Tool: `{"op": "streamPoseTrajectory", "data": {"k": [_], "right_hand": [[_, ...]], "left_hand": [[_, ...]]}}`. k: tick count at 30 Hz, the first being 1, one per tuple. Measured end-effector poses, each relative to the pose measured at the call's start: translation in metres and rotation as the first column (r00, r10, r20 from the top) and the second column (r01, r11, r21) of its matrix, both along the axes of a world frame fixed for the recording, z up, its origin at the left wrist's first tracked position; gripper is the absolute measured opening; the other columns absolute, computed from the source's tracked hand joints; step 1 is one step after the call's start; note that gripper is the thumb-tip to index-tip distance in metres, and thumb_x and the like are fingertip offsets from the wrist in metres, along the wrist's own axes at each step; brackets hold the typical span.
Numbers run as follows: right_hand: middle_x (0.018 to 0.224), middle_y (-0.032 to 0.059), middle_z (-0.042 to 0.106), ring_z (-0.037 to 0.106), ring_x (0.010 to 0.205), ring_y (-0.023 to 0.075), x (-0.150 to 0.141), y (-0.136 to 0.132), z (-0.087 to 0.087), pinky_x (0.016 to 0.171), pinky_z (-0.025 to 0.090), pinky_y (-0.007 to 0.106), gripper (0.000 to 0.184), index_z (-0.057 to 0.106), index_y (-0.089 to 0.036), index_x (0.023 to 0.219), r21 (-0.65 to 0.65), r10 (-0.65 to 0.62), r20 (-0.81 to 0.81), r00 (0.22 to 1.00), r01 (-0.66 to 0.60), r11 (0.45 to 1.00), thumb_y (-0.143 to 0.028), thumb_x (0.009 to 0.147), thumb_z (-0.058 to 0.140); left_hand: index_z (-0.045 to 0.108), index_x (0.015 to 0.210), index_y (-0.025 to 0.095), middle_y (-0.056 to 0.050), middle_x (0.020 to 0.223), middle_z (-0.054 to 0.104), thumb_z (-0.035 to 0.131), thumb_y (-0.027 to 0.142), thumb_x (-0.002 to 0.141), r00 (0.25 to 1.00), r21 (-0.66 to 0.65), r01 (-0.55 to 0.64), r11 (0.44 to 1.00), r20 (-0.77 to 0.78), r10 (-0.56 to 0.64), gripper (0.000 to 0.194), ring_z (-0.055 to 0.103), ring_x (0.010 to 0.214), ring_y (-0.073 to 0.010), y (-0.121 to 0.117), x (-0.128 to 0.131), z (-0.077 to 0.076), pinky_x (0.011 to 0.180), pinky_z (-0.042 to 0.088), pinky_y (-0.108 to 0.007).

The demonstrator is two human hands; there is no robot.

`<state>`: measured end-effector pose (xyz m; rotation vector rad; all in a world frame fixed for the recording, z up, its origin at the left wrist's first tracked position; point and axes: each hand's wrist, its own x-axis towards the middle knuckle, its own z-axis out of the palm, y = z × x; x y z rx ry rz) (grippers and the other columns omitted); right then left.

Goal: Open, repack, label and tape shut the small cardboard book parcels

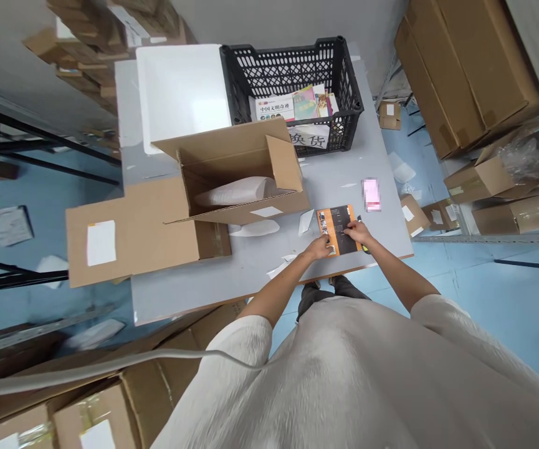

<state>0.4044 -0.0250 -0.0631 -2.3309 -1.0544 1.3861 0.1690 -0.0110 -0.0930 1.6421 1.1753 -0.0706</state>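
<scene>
A book with a black and orange cover lies at the front right of the grey table. My left hand grips its lower left edge, fingers closed on it. Over the right side of the cover, my right hand has its fingertips drawn together on the book. Partly hidden beneath the right hand is a small yellow and black object, too covered to identify. A pink item, blurred out, rests beyond the right hand.
Left of the book stands an open carton with white wrapping inside, beside a closed carton. Behind are a white foam box and a black crate holding books. Paper scraps litter the table. Stacked cartons flank the right.
</scene>
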Motion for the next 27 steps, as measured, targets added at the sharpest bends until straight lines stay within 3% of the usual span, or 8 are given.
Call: {"op": "streamPoseTrajectory", "data": {"k": [6, 10, 14, 18, 22, 25, 27], "right_hand": [[0.134, 0.0092, 0.076, 0.07, 0.125, 0.0294, 0.002, 0.003, -0.002, 0.103, 0.055, 0.035, 0.033, 0.071, -0.026, 0.108, 0.0, -0.035, -0.01, 0.999, 0.035, 0.999, -0.037, 0.079, 0.083], [0.115, 0.0037, 0.078, 0.072, 0.111, 0.0264, 0.006, 0.002, -0.002, 0.097, 0.056, 0.034, 0.036, 0.064, -0.027, 0.105, 0.003, -0.084, 0.002, 0.997, 0.084, 0.997, -0.037, 0.076, 0.083], [0.11, 0.0021, 0.076, 0.071, 0.101, 0.0229, 0.007, -0.001, 0.002, 0.091, 0.058, 0.032, 0.042, 0.06, -0.027, 0.111, 0.062, -0.145, 0.01, 0.989, 0.144, 0.988, -0.034, 0.074, 0.079], [0.099, -0.0001, 0.077, 0.074, 0.094, 0.0229, -0.002, -0.004, 0.016, 0.086, 0.06, 0.033, 0.042, 0.06, -0.026, 0.113, 0.125, -0.202, -0.058, 0.978, 0.208, 0.97, -0.03, 0.074, 0.075], [0.083, -0.0005, 0.076, 0.075, 0.085, 0.0237, -0.022, -0.002, 0.035, 0.082, 0.06, 0.033, 0.02, 0.064, -0.026, 0.09, 0.171, -0.079, -0.167, 0.983, 0.107, 0.979, -0.031, 0.074, 0.074], [0.083, 0.0015, 0.078, 0.076, 0.085, 0.0243, -0.039, 0.005, 0.048, 0.078, 0.06, 0.033, 0.017, 0.065, -0.026, 0.084, 0.196, -0.049, -0.104, 0.993, 0.069, 0.978, -0.031, 0.072, 0.076], [0.085, 0.0025, 0.08, 0.077, 0.087, 0.0256, -0.051, 0.011, 0.055, 0.079, 0.061, 0.033, 0.018, 0.066, -0.026, 0.086, 0.196, -0.06, -0.046, 0.997, 0.068, 0.978, -0.031, 0.072, 0.077]], "left_hand": [[0.073, 0.139, 0.022, -0.01, 0.115, 0.085, 0.078, 0.028, 0.084, 0.999, -0.014, -0.021, 1.0, -0.05, 0.02, 0.056, 0.082, 0.11, -0.0338, 0.002, -0.004, 0.001, 0.103, 0.063, -0.044], [0.072, 0.141, 0.024, -0.01, 0.122, 0.085, 0.081, 0.029, 0.082, 0.998, -0.013, -0.062, 0.998, -0.023, 0.061, 0.06, 0.081, 0.117, -0.033, -0.001, -0.01, 0.009, 0.107, 0.062, -0.042], [0.07, 0.148, 0.022, -0.013, 0.139, 0.08, 0.081, 0.032, 0.086, 0.995, -0.036, -0.103, 0.994, 0.003, 0.103, 0.063, 0.076, 0.132, -0.0345, -0.003, -0.016, 0.021, 0.115, 0.058, -0.044], [0.067, 0.153, 0.021, -0.013, 0.154, 0.073, 0.075, 0.035, 0.095, 0.991, -0.045, -0.113, 0.993, 0.062, 0.116, 0.06, 0.069, 0.145, -0.0327, -0.004, -0.013, 0.037, 0.122, 0.054, -0.044], [0.067, 0.152, 0.02, -0.014, 0.151, 0.075, 0.082, 0.046, 0.094, 0.976, -0.009, -0.123, 0.992, 0.18, 0.122, 0.065, 0.071, 0.14, -0.033, -0.009, -0.007, 0.06, 0.12, 0.056, -0.043], [0.063, 0.156, 0.019, -0.016, 0.147, 0.075, 0.091, 0.048, 0.087, 0.979, 0.071, -0.131, 0.989, 0.169, 0.118, 0.08, 0.073, 0.133, -0.0344, -0.013, -0.005, 0.08, 0.117, 0.057, -0.045], [0.063, 0.155, 0.02, -0.016, 0.145, 0.074, 0.09, 0.042, 0.087, 0.984, 0.138, -0.136, 0.981, 0.131, 0.118, 0.077, 0.074, 0.13, -0.034, -0.014, -0.006, 0.09, 0.116, 0.058, -0.045]]}}
